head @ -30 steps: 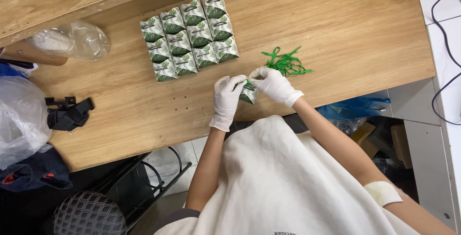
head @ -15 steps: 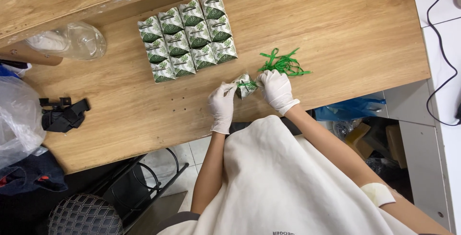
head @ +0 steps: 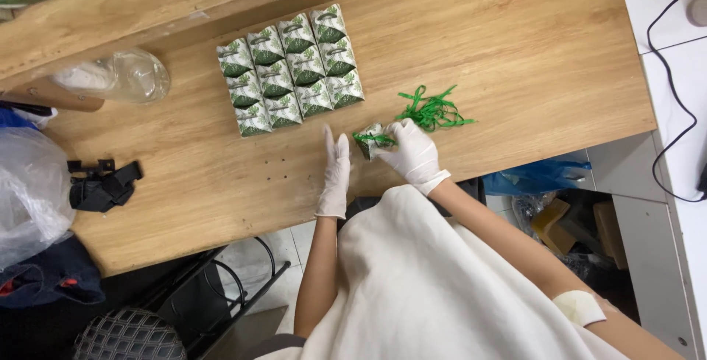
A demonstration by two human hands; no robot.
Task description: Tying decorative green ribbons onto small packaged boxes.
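While the gloved right hand (head: pixel 414 155) grips one small green packet (head: pixel 370 143), partly hidden under its fingers, near the table (head: pixel 515 43) edge, the left hand (head: pixel 336 172) lies flat, fingers open, just beside it. Ribbon pile (head: pixel 431 110) and packet rows (head: pixel 291 69) behind.

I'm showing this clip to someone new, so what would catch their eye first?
First, the block of green-and-white small boxes packed in rows on the wooden table. Then the gloved right hand holding one small box beside a heap of green ribbons, with the left hand open alongside.
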